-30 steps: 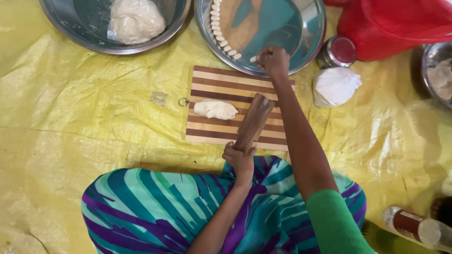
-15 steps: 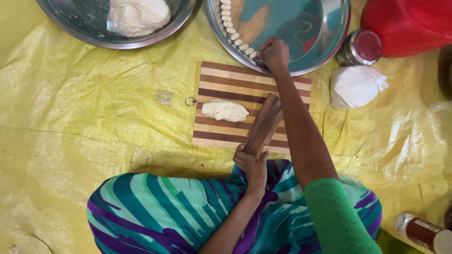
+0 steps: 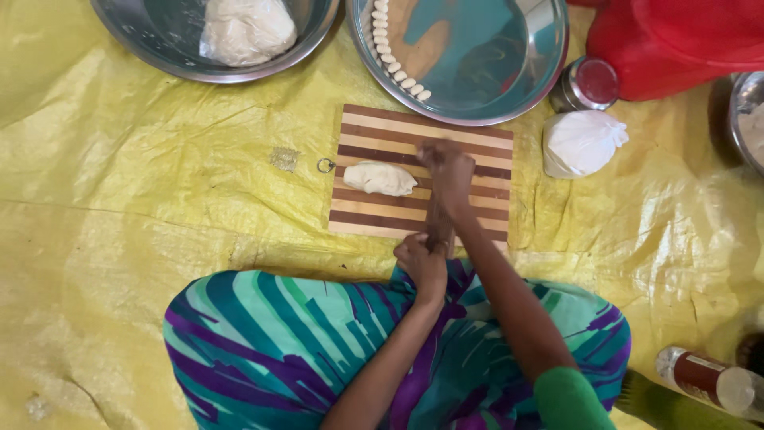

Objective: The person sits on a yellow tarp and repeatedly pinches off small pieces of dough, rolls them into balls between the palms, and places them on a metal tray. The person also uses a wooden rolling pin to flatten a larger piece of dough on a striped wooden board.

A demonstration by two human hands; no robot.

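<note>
A person's left hand (image 3: pixel 422 263) grips the near end of a wooden rolling pin (image 3: pixel 438 227) while the right hand (image 3: pixel 447 169) closes over its far end, above a striped cutting board (image 3: pixel 477 143); a dough piece (image 3: pixel 380 178) lies alongside, steel platter (image 3: pixel 541 80) beyond.

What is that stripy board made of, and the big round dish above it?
The striped cutting board looks like wood: matte light and dark brown strips side by side. The round tray looks like polished metal, probably steel, since its grey surface is shiny and mirrors colours.
</note>
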